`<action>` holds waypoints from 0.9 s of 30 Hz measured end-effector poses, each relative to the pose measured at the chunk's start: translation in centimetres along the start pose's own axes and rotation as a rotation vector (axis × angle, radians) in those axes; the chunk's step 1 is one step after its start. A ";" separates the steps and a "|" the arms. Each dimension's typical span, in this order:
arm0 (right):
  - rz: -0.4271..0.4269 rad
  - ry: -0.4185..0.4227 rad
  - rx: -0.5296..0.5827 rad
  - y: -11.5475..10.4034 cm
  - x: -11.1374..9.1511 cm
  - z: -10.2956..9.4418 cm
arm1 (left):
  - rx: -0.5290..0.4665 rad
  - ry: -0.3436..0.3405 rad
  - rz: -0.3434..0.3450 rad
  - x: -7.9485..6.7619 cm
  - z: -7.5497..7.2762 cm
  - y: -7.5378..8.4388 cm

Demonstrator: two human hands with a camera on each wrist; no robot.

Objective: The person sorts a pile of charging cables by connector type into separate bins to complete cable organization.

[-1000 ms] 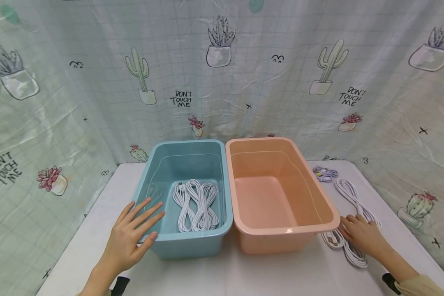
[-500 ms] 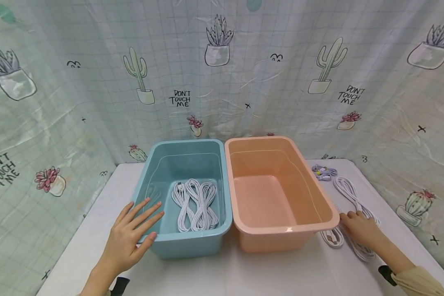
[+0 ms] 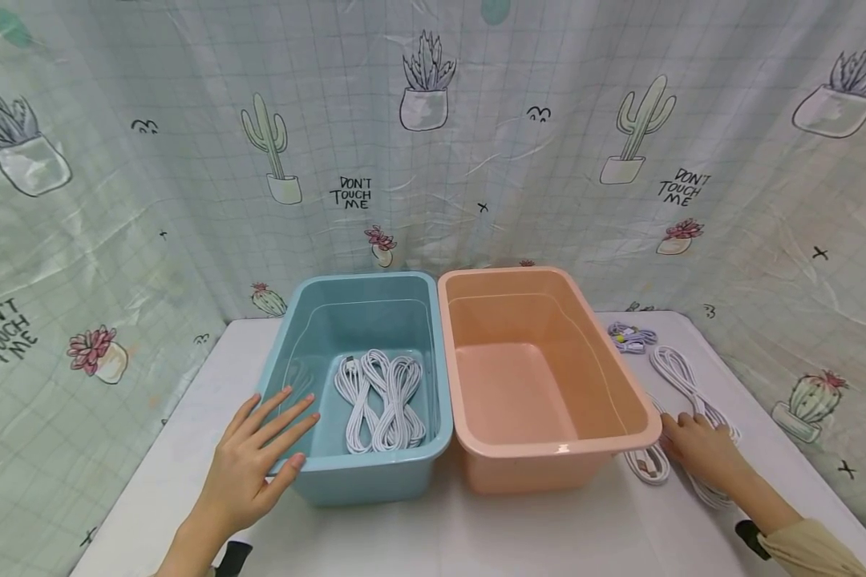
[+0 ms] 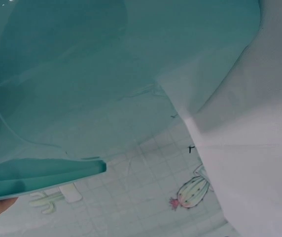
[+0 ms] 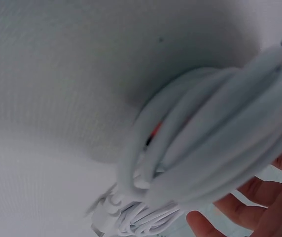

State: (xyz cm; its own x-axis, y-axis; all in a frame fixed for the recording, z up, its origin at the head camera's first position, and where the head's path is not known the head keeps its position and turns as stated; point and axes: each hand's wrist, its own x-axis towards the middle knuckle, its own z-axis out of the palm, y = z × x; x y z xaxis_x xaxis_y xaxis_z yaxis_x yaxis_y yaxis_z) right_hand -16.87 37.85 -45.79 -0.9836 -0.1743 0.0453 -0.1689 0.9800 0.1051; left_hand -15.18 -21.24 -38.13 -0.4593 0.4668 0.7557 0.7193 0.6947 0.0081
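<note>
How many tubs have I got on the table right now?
2: the blue tub, with the left hand at its near left corner, and the orange tub to its right. No others show in view.

L bin (image 3: 375, 463): blue | R bin (image 3: 563, 449): peach | cords (image 5: 215, 143): wht | tbl (image 3: 440, 541): wht | curtain (image 3: 188, 72): gry-grn, grid+cacti | sleeve (image 3: 814, 546): beige

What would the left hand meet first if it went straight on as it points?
Likely the white cables in the blue bin, ahead of the left hand in the head view; depth is unclear, so it might pass above them.
</note>
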 end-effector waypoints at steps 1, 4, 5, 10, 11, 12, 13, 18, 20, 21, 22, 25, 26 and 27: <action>-0.003 0.007 -0.005 0.0 0.0 0.0 | -0.001 0.001 0.001 0.0 0.0 0.0; -0.003 0.019 -0.019 0.1 0.0 0.1 | -0.007 0.000 0.002 -0.1 0.0 0.0; -0.003 0.022 -0.026 0.1 0.0 0.1 | -0.008 -0.001 0.002 -0.1 0.1 0.0; 0.001 0.024 -0.051 0.5 -0.1 -0.1 | -0.005 -0.004 0.002 -0.1 0.0 0.0; -0.002 0.034 -0.049 0.6 0.0 -0.2 | -0.002 -0.004 0.002 -0.1 0.0 0.0; -0.002 0.042 -0.043 0.7 0.0 -0.4 | -0.001 -0.003 0.002 -0.1 0.0 0.0; -0.006 0.059 -0.038 0.9 -0.1 -0.6 | 0.001 -0.003 0.002 -0.1 0.0 0.0; -0.017 0.119 -0.006 1.2 -0.2 -1.7 | 0.004 -0.006 0.001 -0.1 0.0 0.0; -0.015 0.139 0.000 1.1 -0.2 -2.2 | 0.005 -0.007 0.001 -0.1 0.0 0.0; -0.011 0.149 -0.003 1.1 -0.3 -2.4 | 0.004 -0.008 0.001 -0.1 0.0 0.0; -0.009 0.161 -0.006 1.1 -0.3 -2.6 | 0.003 -0.008 0.001 -0.2 0.0 0.0; -0.012 0.210 -0.007 1.2 -0.4 -3.1 | 0.001 -0.010 0.001 -0.2 0.0 0.0; -0.014 0.228 -0.004 1.4 -0.4 -3.2 | -0.001 -0.010 0.002 -0.2 0.0 0.0; -0.021 0.256 -0.007 1.6 -0.4 -3.2 | -0.003 -0.010 0.002 -0.2 0.0 0.0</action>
State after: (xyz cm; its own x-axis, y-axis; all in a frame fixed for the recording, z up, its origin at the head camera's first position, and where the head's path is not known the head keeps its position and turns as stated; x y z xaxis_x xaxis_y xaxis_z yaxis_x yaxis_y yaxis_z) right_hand -16.55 39.16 -42.44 -0.9320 -0.2139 0.2926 -0.1876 0.9754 0.1155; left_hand -15.08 -21.35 -38.26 -0.4629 0.4740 0.7490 0.7217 0.6921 0.0080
